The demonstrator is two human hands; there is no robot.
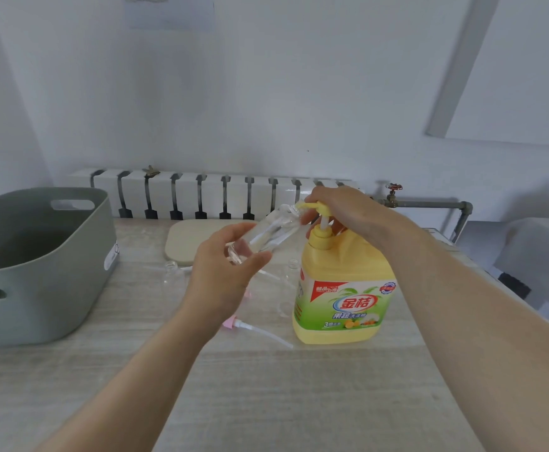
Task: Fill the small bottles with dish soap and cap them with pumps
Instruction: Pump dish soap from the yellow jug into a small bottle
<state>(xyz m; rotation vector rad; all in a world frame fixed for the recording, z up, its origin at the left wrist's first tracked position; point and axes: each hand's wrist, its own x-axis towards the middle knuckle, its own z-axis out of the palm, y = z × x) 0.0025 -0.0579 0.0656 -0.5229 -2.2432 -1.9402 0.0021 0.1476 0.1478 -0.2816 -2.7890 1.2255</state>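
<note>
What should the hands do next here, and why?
Probably press the pump down with the right hand. The left hand holds the bottle tilted, its mouth at the spout; the stem looks raised and the bottle looks empty.

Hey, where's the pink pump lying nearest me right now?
In the head view, the pink pump lies flat on the table near the centre, just left of the base of the yellow dish soap jug and below the left hand.
</note>
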